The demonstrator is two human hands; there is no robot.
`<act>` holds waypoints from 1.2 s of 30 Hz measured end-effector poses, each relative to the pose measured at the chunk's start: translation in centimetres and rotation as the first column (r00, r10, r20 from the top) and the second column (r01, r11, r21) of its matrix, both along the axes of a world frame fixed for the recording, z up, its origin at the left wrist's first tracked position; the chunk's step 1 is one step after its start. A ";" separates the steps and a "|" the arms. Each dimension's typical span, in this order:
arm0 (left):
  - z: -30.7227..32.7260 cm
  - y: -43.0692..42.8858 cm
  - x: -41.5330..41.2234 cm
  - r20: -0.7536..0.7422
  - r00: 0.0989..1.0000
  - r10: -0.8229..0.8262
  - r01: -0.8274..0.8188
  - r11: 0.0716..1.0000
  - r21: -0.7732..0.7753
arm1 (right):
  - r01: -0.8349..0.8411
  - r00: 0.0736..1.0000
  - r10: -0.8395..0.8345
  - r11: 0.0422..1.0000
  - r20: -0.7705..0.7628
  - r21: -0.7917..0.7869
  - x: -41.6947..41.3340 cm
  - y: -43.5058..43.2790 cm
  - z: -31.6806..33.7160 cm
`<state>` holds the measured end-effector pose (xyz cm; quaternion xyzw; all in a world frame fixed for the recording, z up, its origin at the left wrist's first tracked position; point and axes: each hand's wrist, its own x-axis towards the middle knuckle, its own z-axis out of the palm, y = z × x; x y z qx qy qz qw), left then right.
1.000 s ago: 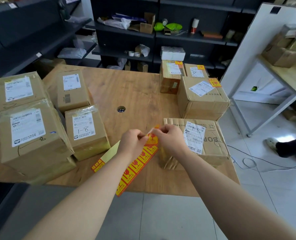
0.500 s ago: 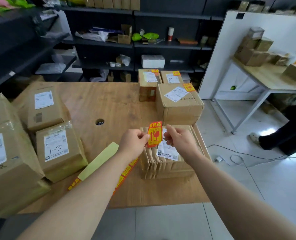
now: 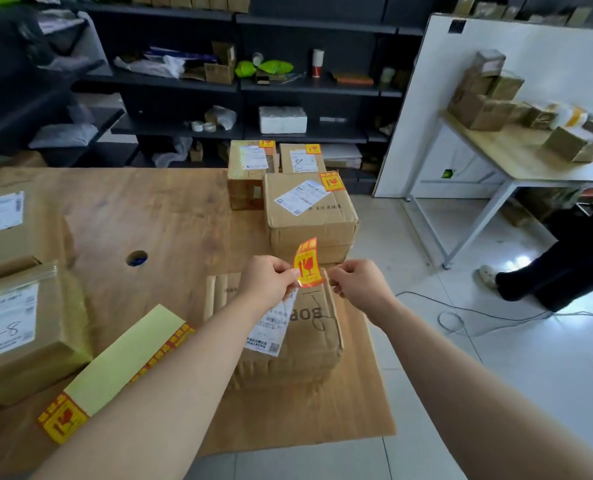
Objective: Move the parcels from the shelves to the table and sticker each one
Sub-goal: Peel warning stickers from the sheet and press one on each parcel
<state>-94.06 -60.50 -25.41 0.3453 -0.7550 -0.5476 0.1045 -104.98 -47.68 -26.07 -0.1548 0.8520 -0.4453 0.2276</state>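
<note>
A: While the left hand (image 3: 269, 284) pinches the red-and-yellow sticker (image 3: 308, 263) by its lower left edge, the right hand (image 3: 357, 284) sits just beside it, fingers curled together; I can't tell if they touch it.

B: Parcel?

A: The box (image 3: 288, 327) lies on the surface (image 3: 170, 216), directly under both hands.

B: Advice: keep the sticker taut, land one edge on bare cardboard beside the white label (image 3: 272, 323), then smooth across.
</note>
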 end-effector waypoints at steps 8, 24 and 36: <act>-1.2 0.7 -2.3 0.079 0.996 -0.050 0.054 0.997 -0.048 | -0.095 0.995 0.095 0.995 0.019 0.036 -2.1 -0.5 -1.7; -3.8 0.3 -3.0 0.316 0.940 0.124 -0.014 0.945 -0.328 | -0.169 0.975 0.149 0.979 0.167 0.111 -2.7 -1.7 -3.1; -4.2 0.0 -3.2 0.494 0.869 -0.040 0.386 0.678 -0.625 | -0.208 0.977 0.191 0.953 0.092 0.223 -2.9 -1.5 -3.7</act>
